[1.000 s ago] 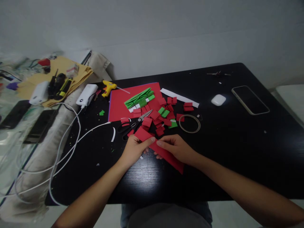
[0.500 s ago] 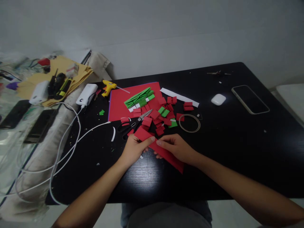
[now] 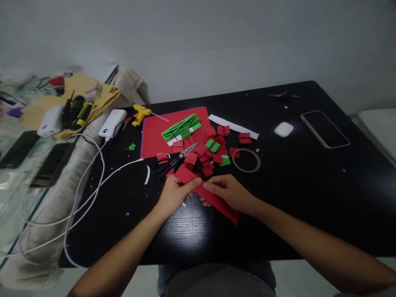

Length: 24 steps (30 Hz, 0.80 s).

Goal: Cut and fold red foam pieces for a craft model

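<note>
A long red paper strip (image 3: 221,203) slants across the front of the table, pinched in both hands. My left hand (image 3: 176,192) grips its upper left part, thumb on top. Close beside it, my right hand (image 3: 230,192) pinches the strip near its middle, fingers curled underneath. Just beyond the hands lies a pile of folded red paper pieces (image 3: 202,149), with a few green folded pieces (image 3: 213,145) among them. Black-handled scissors (image 3: 181,156) rest at the pile's left side, partly covered by red pieces. A green pleated paper bundle (image 3: 181,127) lies on a red sheet (image 3: 151,140).
Around the pile are a yellow glue gun (image 3: 140,114), a white paper strip (image 3: 233,126) and a tape ring (image 3: 246,161). Farther right lie a white case (image 3: 284,129) and a phone (image 3: 324,129). White cables (image 3: 102,165) and a power bank (image 3: 113,123) occupy the left.
</note>
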{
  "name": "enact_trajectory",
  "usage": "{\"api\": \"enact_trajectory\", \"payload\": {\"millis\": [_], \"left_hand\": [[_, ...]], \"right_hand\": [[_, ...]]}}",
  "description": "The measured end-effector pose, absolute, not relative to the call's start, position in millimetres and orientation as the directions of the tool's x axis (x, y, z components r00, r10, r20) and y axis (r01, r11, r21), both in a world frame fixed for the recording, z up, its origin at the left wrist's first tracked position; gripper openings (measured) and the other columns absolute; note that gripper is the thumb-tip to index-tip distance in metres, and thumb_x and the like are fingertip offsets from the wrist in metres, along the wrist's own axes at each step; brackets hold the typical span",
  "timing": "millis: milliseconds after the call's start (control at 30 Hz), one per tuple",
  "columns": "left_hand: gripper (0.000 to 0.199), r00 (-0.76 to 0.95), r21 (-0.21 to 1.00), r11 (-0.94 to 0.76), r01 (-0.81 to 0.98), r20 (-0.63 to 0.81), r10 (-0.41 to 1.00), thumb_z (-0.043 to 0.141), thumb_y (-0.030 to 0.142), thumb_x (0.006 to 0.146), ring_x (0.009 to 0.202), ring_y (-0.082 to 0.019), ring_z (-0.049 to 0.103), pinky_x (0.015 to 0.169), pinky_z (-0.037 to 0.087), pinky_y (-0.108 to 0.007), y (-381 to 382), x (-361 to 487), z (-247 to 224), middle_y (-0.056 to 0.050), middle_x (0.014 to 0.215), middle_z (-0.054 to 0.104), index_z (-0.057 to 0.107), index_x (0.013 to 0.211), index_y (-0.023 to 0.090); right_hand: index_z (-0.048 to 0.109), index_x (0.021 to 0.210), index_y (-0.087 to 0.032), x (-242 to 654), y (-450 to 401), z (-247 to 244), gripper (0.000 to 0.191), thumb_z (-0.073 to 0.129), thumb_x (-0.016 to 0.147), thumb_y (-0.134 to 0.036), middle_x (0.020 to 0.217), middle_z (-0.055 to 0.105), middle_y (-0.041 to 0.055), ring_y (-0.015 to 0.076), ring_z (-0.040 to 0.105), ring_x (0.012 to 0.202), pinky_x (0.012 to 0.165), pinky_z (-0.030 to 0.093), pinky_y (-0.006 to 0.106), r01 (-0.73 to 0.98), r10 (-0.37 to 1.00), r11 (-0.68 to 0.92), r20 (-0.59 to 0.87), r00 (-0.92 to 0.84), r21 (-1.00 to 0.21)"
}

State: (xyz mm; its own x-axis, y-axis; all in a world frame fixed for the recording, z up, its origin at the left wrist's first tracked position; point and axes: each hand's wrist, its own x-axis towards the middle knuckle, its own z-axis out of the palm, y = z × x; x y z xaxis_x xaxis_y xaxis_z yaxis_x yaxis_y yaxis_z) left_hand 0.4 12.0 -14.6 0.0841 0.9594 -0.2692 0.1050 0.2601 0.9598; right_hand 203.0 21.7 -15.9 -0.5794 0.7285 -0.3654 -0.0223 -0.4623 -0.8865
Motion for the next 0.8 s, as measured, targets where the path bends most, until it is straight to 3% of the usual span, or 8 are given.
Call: {"api": "enact_trajectory", "payload": {"millis": [800], "left_hand": [[0.030, 0.011, 0.967, 0.253, 0.032, -0.254, 0.967, 0.078, 0.036, 0.081, 0.046, -0.009, 0.049, 0.047, 0.039, -0.021, 15, -5, -11, 0.003, 0.052, 0.057, 0.063, 0.066, 0.015]], "right_hand": [[0.076, 0.088, -0.016, 202, 20, -18, 0.041, 0.075, 0.085, -0.056, 0.081, 0.080, 0.0066, 0.0207, 0.076, 0.072, 0.071, 0.059, 0.032, -0.045, 0.715, -0.509, -0.393, -0.578, -0.859]]}}
